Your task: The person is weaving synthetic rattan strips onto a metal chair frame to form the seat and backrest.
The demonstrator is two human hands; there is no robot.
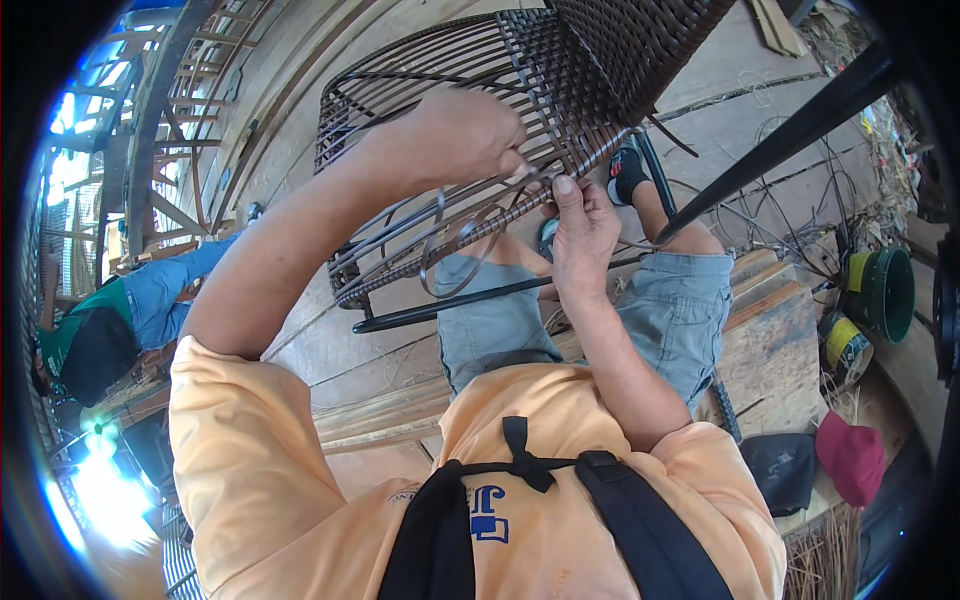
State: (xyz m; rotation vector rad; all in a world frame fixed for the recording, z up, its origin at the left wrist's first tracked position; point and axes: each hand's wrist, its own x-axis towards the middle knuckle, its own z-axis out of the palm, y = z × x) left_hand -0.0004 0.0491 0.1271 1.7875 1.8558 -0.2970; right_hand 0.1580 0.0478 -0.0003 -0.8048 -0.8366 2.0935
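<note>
The person sits on a wooden floor and works on a dark woven wicker chair frame, which stands tilted just in front of the knees. The left hand is raised to the lower edge of the weave; its fingers are closed together and pinch a thin dark rattan strand that hangs down in loops under the frame. The right hand is just beside it, a little lower, with the thumb up and the fingers closed around the same strand near the edge of the weave. The two hands are near to each other but do not touch. At the right side lie a green bucket, a roll of tape and a red cap. At the far left another person in a green shirt bends over.
</note>
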